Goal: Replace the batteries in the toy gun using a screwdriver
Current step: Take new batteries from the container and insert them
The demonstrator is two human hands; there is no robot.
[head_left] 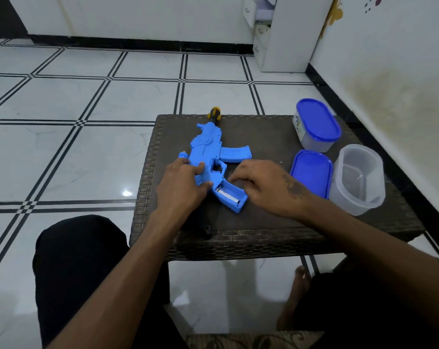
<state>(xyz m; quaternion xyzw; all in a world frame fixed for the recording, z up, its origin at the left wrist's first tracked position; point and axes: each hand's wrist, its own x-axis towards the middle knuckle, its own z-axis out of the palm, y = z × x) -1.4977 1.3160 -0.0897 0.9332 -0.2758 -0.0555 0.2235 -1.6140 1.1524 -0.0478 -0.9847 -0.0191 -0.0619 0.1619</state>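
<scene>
Head view showed me the blue gun (208,147) lying flat near the middle of the table (263,222), barrel toward the far edge, grip toward the near one. Left hand (180,190) pressed down on the gun's body, fingers fairly straight and spread over the plastic just behind the trigger guard. Right hand (263,187) sat beside the open battery bay (229,195) in the grip, its fingertips curled down at the bay's right wall; whether they pinched anything, I couldn't tell. One white battery (227,196) lay inside the bay. A yellow-and-black screwdriver (214,115) poked out past the muzzle at the far edge. Toward the right edge stood a lidded tub (316,125), a loose blue lid (311,172) and an open clear tub (357,180).
</scene>
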